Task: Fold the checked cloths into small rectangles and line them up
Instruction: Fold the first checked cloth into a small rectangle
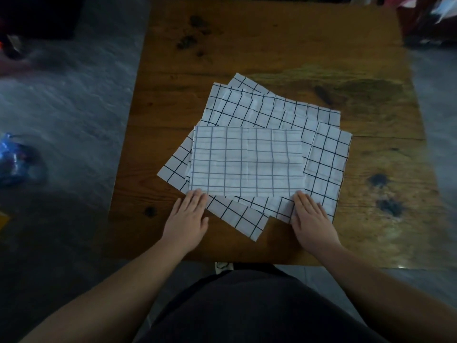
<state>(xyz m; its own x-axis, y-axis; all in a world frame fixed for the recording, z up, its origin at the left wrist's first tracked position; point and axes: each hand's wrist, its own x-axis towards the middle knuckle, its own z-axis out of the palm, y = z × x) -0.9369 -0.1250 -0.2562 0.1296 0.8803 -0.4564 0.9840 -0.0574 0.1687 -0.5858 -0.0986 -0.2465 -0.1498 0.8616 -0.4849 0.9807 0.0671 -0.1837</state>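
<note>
My left hand: my left hand (188,216) lies flat, fingers straight and together, with the fingertips touching the near left corner of the top cloth (247,160). It grips nothing.
My right hand: my right hand (311,219) is also flat and relaxed. Its fingertips are at the near right corner of the same cloth and its palm rests on the pile. It holds nothing.
Top cloth: 1 rectangle with fainter grid lines, lying square to me at the middle of the table (247,40), on top of the others.
Pile beneath: the other checked cloths (272,110) are spread flat under it, fanned at different angles. Their bold black grids stick out on all 4 sides. I cannot tell how many there are.
Table: brown wood with dark knots, its near edge just in front of my body.
Floor: grey, with a blue bag (14,157) lying off to my left, well apart from the table.
</note>
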